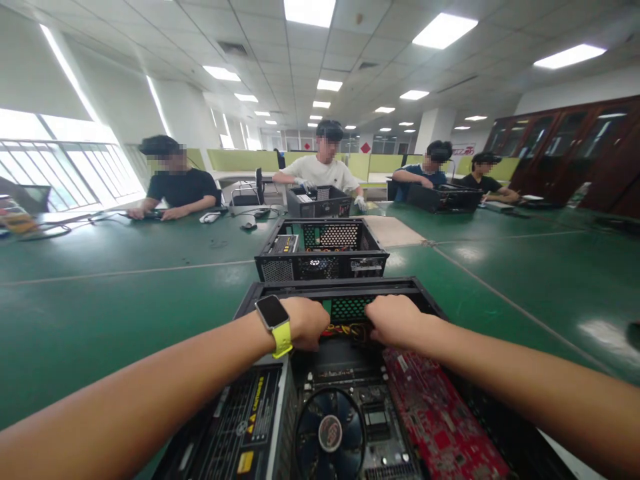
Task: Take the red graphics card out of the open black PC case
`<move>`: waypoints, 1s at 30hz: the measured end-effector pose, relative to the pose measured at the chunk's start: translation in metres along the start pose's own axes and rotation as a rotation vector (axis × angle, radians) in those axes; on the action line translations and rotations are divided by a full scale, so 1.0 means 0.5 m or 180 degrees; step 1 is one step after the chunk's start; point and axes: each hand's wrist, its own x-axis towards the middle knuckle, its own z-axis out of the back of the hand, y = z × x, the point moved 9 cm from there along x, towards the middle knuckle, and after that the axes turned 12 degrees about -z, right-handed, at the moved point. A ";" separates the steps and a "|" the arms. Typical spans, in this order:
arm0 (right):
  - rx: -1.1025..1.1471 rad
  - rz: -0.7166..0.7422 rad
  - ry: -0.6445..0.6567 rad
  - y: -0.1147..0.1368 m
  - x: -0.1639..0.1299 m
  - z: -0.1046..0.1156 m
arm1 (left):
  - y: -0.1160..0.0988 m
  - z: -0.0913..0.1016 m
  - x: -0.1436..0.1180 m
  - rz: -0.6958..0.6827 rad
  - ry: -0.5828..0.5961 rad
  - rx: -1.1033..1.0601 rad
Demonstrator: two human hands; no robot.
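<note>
An opened black computer case lies in front of me. My left hand, below a watch with a yellow-green strap, is closed with curled fingers over the far part of the case. Facing it, my right hand is closed too. Yellow, red and black cables run between the two hands; the fingertips are hidden, so what each one grips is unclear. Nearer to me are a power supply, a round CPU fan, the motherboard and a red graphics card.
A second opened case stands just beyond mine on the green table. Across the table a gloved person works at another case. Further people sit left and right, one at a black case. Loose cables and mice lie at the far left.
</note>
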 end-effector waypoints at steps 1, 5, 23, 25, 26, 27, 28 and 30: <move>-0.0092 0.0061 0.0237 -0.005 -0.011 -0.013 | -0.020 -0.008 -0.003 -0.0146 0.0115 -0.0139; -0.0557 0.0348 0.1016 -0.031 -0.060 -0.065 | -0.147 -0.048 0.004 -0.1070 0.0482 -0.0871; 0.0668 0.0304 -0.0927 -0.067 -0.074 0.076 | 0.001 0.059 -0.026 -0.0133 -0.1584 -0.0345; 0.0575 0.0330 -0.1188 -0.077 -0.076 0.102 | 0.020 0.049 -0.025 -0.0026 -0.1470 -0.0380; 0.0481 0.0279 -0.1298 -0.090 -0.076 0.111 | 0.025 0.047 -0.025 -0.0013 -0.1388 -0.0416; 0.0379 0.0203 -0.1372 -0.107 -0.074 0.117 | 0.026 0.046 -0.025 -0.0024 -0.1299 -0.0474; 0.0280 0.0118 -0.1415 -0.126 -0.070 0.119 | 0.024 0.045 -0.026 -0.0061 -0.1198 -0.0566; 0.0227 0.0020 -0.1465 -0.163 -0.062 0.121 | 0.007 0.040 -0.029 -0.0247 -0.0982 -0.0859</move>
